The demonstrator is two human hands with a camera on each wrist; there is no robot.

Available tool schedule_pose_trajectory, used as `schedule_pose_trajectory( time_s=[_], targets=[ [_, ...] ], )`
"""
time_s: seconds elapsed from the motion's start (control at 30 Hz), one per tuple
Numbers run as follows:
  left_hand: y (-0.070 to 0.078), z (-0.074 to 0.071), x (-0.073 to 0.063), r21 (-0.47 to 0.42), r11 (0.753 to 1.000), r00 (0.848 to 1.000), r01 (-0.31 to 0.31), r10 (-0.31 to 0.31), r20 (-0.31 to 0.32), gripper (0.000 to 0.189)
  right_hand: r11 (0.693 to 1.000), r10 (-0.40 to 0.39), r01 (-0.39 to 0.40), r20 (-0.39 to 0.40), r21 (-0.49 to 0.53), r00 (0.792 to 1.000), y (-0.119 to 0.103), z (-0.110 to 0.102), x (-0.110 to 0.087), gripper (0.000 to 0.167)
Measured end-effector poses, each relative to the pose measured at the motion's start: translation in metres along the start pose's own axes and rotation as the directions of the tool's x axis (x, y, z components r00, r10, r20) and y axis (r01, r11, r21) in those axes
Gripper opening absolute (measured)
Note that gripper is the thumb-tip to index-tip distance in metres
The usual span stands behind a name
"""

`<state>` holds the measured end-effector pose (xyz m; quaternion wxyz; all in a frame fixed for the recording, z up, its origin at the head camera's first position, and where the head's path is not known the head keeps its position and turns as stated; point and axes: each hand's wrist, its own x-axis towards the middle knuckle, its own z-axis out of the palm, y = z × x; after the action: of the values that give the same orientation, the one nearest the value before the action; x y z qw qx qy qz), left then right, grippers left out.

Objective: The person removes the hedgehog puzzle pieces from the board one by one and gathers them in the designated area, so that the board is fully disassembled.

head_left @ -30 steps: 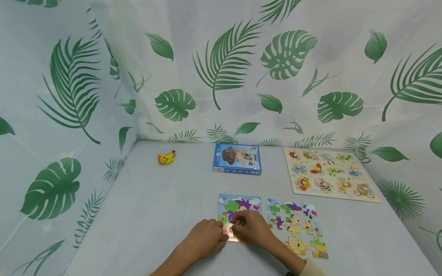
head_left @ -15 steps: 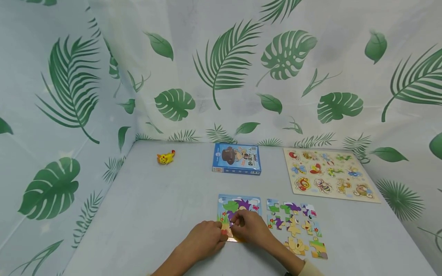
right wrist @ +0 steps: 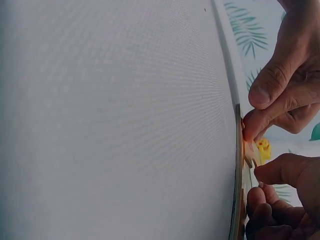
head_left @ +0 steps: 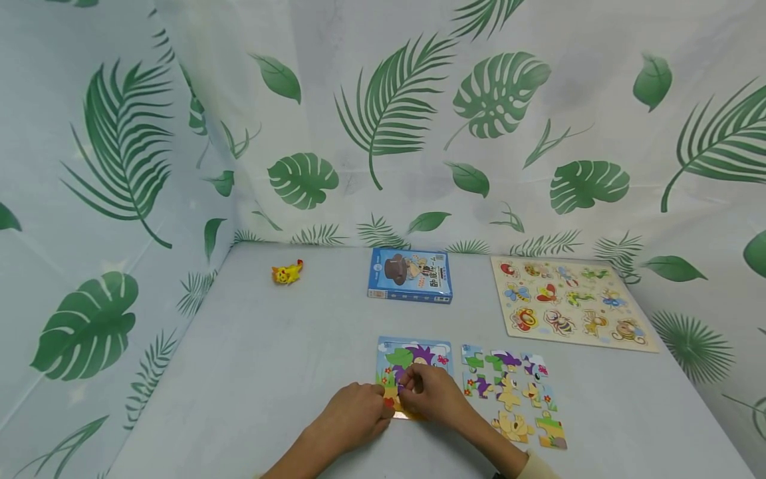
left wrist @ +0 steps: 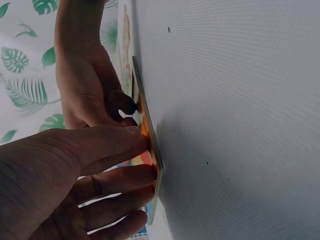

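Note:
A hedgehog jigsaw board [head_left: 387, 347] lies on the table, its lower part covered by both hands. My left hand [head_left: 359, 409] is at the lower left corner. In the left wrist view its fingers [left wrist: 125, 180] rest on the board near the edge, slightly bent. In the right wrist view its index finger presses down near a small puzzle piece [right wrist: 248, 156]. My right hand [head_left: 439, 397] is over the board's lower right, with thumb and finger pinching this tilted piece. The piece's printed face is mostly hidden.
Right of the board lie several loose puzzle pieces [head_left: 512, 426]. Behind them is a wooden insect puzzle [head_left: 574, 303]. A blue game box [head_left: 409, 276] sits at the back middle, and a yellow toy figure [head_left: 288, 273] at the back left. Leaf-printed curtains [head_left: 383, 120] border the table.
Both hands stay almost in place. The bright glare at the board's lower left has faded, so orange and a red patch show there. The head view has shifted very slightly.

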<state>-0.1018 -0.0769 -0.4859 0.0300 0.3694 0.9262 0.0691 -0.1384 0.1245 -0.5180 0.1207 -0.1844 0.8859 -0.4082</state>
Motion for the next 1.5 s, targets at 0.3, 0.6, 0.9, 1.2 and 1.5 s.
schedule_pose_trajectory(
  time_s=[0.3, 0.6, 0.9, 1.2, 1.5],
  targets=[
    [0.000, -0.002, 0.000, -0.009, 1.000, 1.000, -0.011, 0.011, 0.006, 0.013, 0.999, -0.035, 0.036, -0.026, 0.027, 0.999, 0.001, 0.001, -0.001, 0.011],
    [-0.001, 0.000, 0.000, 0.050, 0.998, 0.999, -0.040, 0.042, -0.030, 0.013, 0.996, -0.067, 0.072, -0.082, 0.058, 0.994, 0.002, 0.002, -0.003, 0.013],
    [-0.001, 0.002, 0.000, 0.006, 1.000, 0.999, -0.011, 0.011, -0.047, 0.019, 0.989, 0.004, 0.008, -0.080, 0.149, 0.997, 0.008, -0.011, -0.004, 0.008],
    [0.002, 0.002, 0.002, -0.028, 0.998, 0.999, 0.052, -0.052, 0.018, 0.014, 0.980, 0.125, -0.105, -0.108, 0.172, 0.986, 0.022, -0.050, -0.020, 0.008],
    [0.002, 0.000, 0.002, -0.027, 0.998, 0.998, 0.052, -0.051, 0.039, 0.011, 0.962, 0.219, -0.197, -0.099, 0.191, 0.971, 0.043, -0.081, -0.054, 0.018]
  ],
)
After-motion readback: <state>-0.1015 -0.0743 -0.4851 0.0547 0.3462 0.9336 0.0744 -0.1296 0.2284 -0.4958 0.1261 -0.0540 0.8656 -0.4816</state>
